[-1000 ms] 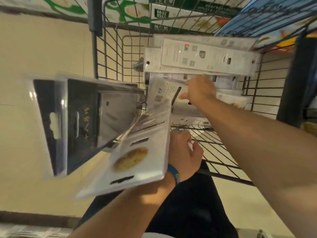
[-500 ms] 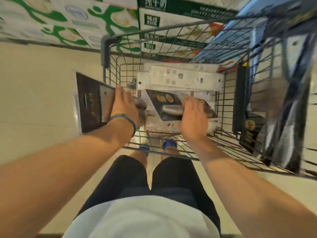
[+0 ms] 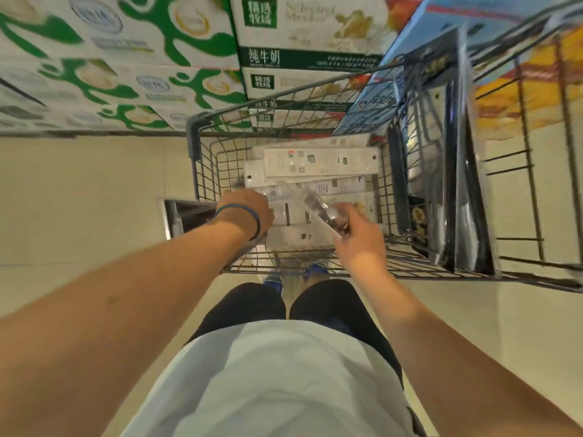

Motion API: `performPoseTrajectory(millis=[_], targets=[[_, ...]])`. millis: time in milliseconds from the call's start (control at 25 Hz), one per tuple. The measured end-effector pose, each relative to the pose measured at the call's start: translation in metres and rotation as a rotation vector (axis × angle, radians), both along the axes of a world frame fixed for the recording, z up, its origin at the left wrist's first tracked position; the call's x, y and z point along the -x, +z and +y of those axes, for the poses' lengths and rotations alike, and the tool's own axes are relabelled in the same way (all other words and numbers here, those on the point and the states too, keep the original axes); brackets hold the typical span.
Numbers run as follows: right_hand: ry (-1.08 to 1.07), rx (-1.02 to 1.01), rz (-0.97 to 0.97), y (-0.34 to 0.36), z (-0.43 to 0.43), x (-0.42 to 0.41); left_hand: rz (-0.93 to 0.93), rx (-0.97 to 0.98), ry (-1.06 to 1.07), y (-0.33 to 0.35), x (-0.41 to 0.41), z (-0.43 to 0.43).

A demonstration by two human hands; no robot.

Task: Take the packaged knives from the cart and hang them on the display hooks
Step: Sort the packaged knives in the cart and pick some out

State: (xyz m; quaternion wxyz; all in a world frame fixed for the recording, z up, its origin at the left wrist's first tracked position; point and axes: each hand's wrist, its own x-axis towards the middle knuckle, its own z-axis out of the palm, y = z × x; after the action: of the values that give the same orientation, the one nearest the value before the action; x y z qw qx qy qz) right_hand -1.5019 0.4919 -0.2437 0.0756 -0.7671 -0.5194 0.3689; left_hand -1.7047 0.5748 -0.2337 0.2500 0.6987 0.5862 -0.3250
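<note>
A wire cart (image 3: 202, 165) stands in front of me with several white packaged knives (image 3: 315, 162) stacked in its basket. My left hand (image 3: 249, 212), with a blue wristband, is closed on dark packaged knives (image 3: 186, 214) that stick out over the cart's left side. My right hand (image 3: 356, 234) grips a clear-fronted knife package (image 3: 318, 206), tilted up on edge above the stack. Dark packaged knives (image 3: 454, 184) hang on a wire display rack (image 3: 530, 171) at the right.
Stacked green-and-white milk cartons (image 3: 157, 58) fill the wall beyond the cart. Blue and orange boxes (image 3: 441, 20) sit at the upper right. Beige floor (image 3: 79, 200) lies to the left. My legs and blue shoes (image 3: 274, 280) are just behind the cart.
Both hands have gone down into the cart. The right hand has turned its package up on edge. The left hand's dark package now shows less, lower beside the cart.
</note>
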Motion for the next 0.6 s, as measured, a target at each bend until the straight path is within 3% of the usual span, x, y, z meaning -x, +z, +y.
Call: performPoseTrajectory(millis=[40,120,200,240,280,360,440,520,600], targets=[[-0.008,0.005,0.023,0.008,0.000,0.002,-0.125,0.013,0.188,0.005,-0.003,0.002],[0.042,-0.149,0.041,0.023,0.000,0.010,-0.539,0.189,0.821,0.020,-0.002,0.001],[0.141,-0.385,0.062,0.042,0.001,0.017,-1.035,0.634,1.436,0.044,0.001,0.000],[0.195,-0.489,0.082,0.052,0.003,0.021,-1.159,0.711,1.573,0.052,0.004,0.000],[0.260,-0.572,0.080,0.060,0.007,0.024,-1.256,0.722,1.590,0.057,0.008,0.005],[0.308,-0.655,-0.010,0.077,0.015,0.024,-1.269,0.587,1.463,0.067,0.013,0.008],[0.063,-0.521,0.066,0.091,0.023,0.015,-1.332,0.579,1.372,0.083,0.017,0.004],[-0.347,-0.202,0.476,0.105,0.032,0.001,-1.404,0.601,1.303,0.091,0.023,-0.003],[-0.594,0.084,0.888,0.114,0.039,-0.012,-1.429,0.583,1.270,0.095,0.025,-0.011]])
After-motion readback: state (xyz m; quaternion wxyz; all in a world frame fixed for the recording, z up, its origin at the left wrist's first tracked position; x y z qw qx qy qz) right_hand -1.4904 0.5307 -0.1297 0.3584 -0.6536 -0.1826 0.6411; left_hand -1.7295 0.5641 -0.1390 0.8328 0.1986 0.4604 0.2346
